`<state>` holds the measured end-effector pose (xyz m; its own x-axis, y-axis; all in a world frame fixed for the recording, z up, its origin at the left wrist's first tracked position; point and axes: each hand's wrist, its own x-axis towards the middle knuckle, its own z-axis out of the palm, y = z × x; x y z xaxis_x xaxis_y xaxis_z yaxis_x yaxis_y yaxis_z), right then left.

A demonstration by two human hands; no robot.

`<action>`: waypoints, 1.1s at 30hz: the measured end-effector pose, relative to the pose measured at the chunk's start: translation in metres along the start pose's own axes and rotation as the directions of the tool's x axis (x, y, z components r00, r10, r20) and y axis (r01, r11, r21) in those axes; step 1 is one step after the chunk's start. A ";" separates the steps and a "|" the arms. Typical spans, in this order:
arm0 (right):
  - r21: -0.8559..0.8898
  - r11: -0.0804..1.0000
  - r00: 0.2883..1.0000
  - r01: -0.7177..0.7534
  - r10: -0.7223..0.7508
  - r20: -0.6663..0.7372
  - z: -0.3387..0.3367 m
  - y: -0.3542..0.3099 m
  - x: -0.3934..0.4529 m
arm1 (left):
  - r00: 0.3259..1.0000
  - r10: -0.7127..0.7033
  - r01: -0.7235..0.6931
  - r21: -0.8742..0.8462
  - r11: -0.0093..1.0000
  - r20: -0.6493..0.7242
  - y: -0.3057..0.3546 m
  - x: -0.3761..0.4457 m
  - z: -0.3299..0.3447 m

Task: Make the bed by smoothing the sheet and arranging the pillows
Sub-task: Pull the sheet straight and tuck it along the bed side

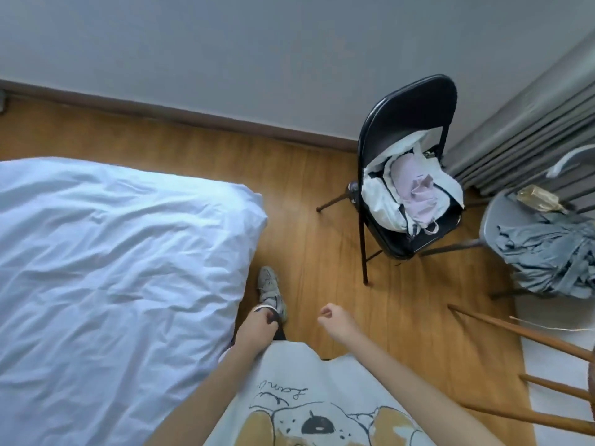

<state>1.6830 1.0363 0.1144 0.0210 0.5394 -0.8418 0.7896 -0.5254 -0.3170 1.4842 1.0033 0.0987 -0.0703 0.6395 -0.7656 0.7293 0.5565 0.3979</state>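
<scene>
Standing beside the wrinkled white cotton bed sheet (106,268), which lies to the left with long axis running away leftward, left hand (257,326) nearer, fingers curled, maybe pinching something dark, right hand (335,320) loosely fisted, empty, apart.

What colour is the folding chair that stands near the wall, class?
The folding chair is black, frame and backrest alike. The head view, the only one, shows it clearly.
</scene>
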 end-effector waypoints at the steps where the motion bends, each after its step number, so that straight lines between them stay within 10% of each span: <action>1: -0.023 1.000 1.000 0.000 0.000 -0.004 -0.017 -0.020 0.016 | 1.000 0.027 -0.027 0.035 0.999 -0.003 0.014 0.019 -0.024; 11: -0.249 0.955 0.982 0.159 -0.180 -0.063 -0.187 -0.244 0.134 | 0.993 0.098 -0.081 0.210 0.974 -0.072 0.127 0.169 -0.233; 22: -0.602 0.701 0.923 0.383 -0.310 0.228 -0.322 -0.440 0.305 | 0.962 -0.237 0.225 -0.100 0.969 -0.139 0.196 0.316 -0.357; 33: -0.683 0.475 0.829 0.555 -0.385 0.406 -0.337 -0.632 0.374 | 0.924 -0.308 0.236 -0.299 0.925 -0.225 0.203 0.387 -0.478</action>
<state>1.3988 1.7920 0.1469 -0.5353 0.3821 -0.7533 0.8057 0.4988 -0.3195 1.2791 1.6174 0.1247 -0.4433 0.5388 -0.7163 0.4542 0.8240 0.3388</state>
